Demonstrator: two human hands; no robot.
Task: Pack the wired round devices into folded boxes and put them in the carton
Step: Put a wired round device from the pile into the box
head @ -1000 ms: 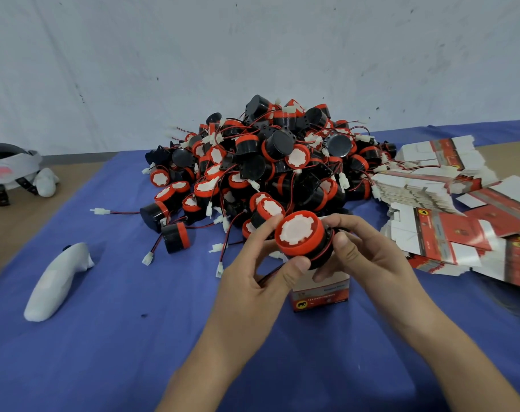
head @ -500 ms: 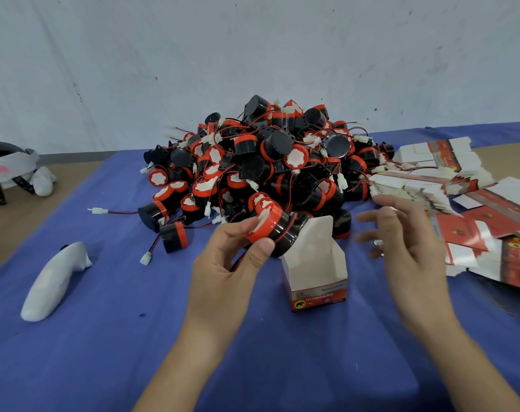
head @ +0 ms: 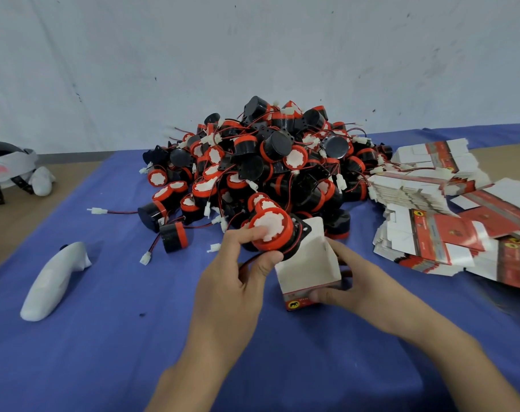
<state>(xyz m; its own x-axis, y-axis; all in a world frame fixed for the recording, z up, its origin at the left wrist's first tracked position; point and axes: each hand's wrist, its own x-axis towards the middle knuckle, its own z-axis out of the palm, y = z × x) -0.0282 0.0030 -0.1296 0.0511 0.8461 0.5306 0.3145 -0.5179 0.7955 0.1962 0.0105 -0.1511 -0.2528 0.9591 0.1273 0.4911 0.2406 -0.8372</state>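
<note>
My left hand (head: 235,281) grips a round red-and-black device (head: 272,233) with a white centre, its wire trailing below the fingers. The device hangs at the open top of a small folded box (head: 307,267), white inside with a red printed base, standing on the blue cloth. My right hand (head: 354,285) holds that box from the right, thumb on its front lower edge and fingers round its far side. Behind them rises a big pile of the same wired devices (head: 270,168). No carton is in view.
Stacks of flat red-and-white box blanks (head: 449,221) spread over the right of the table. A white handheld controller (head: 52,281) lies on the blue cloth (head: 104,337) at the left. A white headset (head: 6,171) sits at the far left edge.
My right hand came back from the right and took hold of the box. My left hand carried the device to the right, over the box's open top.
</note>
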